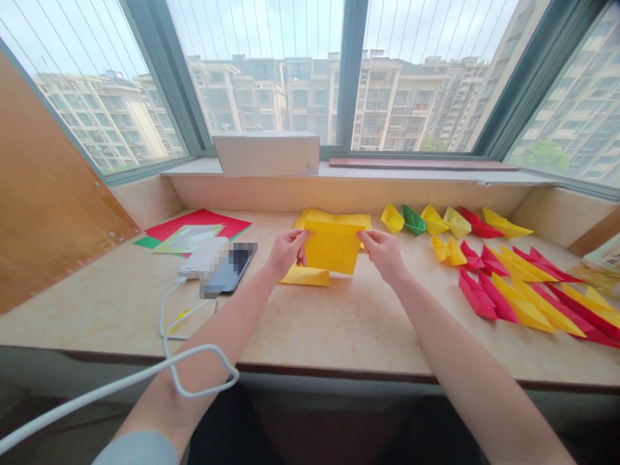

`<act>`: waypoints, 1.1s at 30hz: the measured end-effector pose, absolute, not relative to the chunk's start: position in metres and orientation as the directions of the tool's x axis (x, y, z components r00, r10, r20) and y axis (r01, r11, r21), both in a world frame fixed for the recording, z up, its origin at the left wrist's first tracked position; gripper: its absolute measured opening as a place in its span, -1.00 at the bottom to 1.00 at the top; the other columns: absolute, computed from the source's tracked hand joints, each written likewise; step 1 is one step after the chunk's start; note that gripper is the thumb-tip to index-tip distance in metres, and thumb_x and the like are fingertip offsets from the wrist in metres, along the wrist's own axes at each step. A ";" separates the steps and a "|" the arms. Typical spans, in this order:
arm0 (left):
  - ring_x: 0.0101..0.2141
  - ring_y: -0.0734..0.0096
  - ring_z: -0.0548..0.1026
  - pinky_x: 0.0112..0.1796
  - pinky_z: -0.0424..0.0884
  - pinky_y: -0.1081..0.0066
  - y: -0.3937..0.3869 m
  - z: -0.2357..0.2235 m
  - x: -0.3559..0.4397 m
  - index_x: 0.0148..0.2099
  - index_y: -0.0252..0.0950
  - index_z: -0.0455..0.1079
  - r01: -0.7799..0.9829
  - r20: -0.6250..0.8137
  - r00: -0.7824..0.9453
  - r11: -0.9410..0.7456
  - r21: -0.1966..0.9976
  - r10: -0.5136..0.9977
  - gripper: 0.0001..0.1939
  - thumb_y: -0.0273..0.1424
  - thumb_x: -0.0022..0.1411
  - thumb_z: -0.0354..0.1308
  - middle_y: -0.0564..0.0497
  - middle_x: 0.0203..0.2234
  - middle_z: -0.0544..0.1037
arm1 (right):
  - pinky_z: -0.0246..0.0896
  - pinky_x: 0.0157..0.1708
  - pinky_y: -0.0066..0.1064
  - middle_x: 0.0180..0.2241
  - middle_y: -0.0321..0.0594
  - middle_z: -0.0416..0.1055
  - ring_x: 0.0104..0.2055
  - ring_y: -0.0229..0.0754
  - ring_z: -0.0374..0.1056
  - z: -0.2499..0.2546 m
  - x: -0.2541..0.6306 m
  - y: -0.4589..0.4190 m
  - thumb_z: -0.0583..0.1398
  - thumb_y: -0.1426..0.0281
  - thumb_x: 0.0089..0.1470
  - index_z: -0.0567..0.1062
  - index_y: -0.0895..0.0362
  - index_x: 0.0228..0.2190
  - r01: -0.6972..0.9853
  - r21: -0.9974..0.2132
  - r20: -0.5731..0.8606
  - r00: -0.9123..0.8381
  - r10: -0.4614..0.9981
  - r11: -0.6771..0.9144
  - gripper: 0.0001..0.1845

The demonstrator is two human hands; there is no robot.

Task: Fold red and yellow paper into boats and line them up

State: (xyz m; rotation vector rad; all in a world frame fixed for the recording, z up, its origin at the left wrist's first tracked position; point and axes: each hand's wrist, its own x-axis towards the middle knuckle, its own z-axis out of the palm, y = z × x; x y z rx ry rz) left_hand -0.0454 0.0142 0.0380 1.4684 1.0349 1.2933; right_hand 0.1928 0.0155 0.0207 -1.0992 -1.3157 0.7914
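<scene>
A yellow sheet of paper (334, 248) is held up by its two upper corners above the counter. At its left corner my left hand (289, 250) pinches it between thumb and fingers. My right hand (380, 252) grips the opposite corner the same way. Behind the sheet lies a creased yellow paper (334, 216), partly hidden. Another yellow piece (310, 278) rests on the counter just below and in front of the held sheet.
Folded paper boats (455, 223) in yellow, green and red fill the right side. To the left are coloured sheets (208, 219), a white power bank (206, 258), a phone (242, 265) and a white cable (121, 384) crossing my left forearm. A white box (268, 155) stands on the sill.
</scene>
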 end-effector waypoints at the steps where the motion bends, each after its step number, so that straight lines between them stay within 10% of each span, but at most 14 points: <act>1: -0.76 0.46 0.39 -0.75 0.18 0.54 0.013 0.038 -0.045 -0.20 -0.39 0.44 0.013 0.238 0.114 -0.241 0.971 0.965 -0.55 -0.06 0.11 0.22 0.14 -0.80 0.36 | -0.13 -0.72 -0.53 -0.73 -0.39 0.24 -0.70 -0.39 0.02 0.021 0.192 0.015 0.25 0.02 -0.02 0.55 0.17 -0.41 0.110 -0.941 0.333 0.129 0.934 0.320 -0.57; 8: -0.65 0.33 0.53 -0.68 0.36 0.51 0.011 0.038 -0.041 -0.05 -0.40 0.35 -0.014 0.174 0.117 -0.173 0.985 0.978 -0.51 -0.09 0.17 0.18 0.06 -0.71 0.49 | -0.24 -0.81 -0.53 -0.71 -0.28 0.43 -0.82 -0.42 -0.02 0.025 0.188 0.010 0.23 -0.06 -0.03 0.47 0.15 -0.34 0.040 -0.965 0.260 0.045 0.965 0.258 -0.49; 21: -0.42 0.32 0.62 -0.51 0.50 0.47 0.016 0.034 -0.039 -0.15 -0.32 0.34 -0.090 0.288 0.157 -0.277 0.957 0.945 -0.60 -0.07 0.19 0.15 -0.15 -0.12 0.55 | 0.17 -0.71 -0.53 -0.21 -0.07 0.55 -0.64 -0.37 0.36 0.031 0.186 0.006 0.21 -0.01 0.03 0.51 0.18 -0.39 0.036 -0.944 0.327 -0.008 0.945 0.327 -0.53; 33: -0.31 0.33 0.59 -0.26 0.52 0.33 0.022 0.027 -0.040 -0.23 -0.36 0.41 -0.091 0.360 0.118 -0.351 0.932 0.925 -0.59 -0.11 0.07 0.29 -0.07 -0.30 0.57 | 0.21 -0.66 -0.52 -0.52 -0.23 0.46 -0.53 -0.20 0.46 0.028 0.187 0.009 0.24 -0.02 -0.02 0.54 0.18 -0.39 0.060 -0.936 0.350 0.048 0.935 0.347 -0.52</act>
